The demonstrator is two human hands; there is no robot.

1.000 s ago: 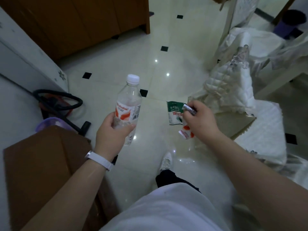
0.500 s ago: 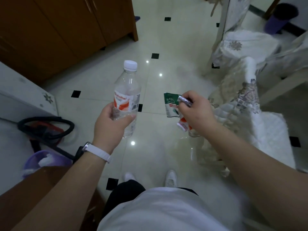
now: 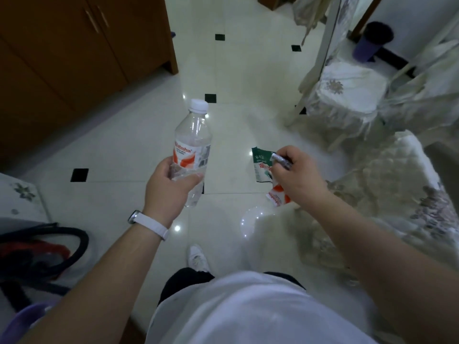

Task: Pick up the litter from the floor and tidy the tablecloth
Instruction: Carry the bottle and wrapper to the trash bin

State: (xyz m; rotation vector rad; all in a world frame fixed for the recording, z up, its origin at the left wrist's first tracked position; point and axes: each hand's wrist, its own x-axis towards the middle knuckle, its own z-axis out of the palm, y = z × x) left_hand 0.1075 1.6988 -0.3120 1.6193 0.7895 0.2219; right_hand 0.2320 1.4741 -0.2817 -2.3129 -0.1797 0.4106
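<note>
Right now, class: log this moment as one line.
left hand: grips bottle, cap up | right hand: grips wrappers | tablecloth: rumpled

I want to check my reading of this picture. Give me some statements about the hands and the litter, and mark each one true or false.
1. The left hand holds a clear bottle. True.
2. The bottle has no cap. False: a white cap is on it.
3. The right hand is empty. False: it grips a green wrapper and a red-and-white wrapper.
4. A white watch strap is on the left wrist. True.
</note>
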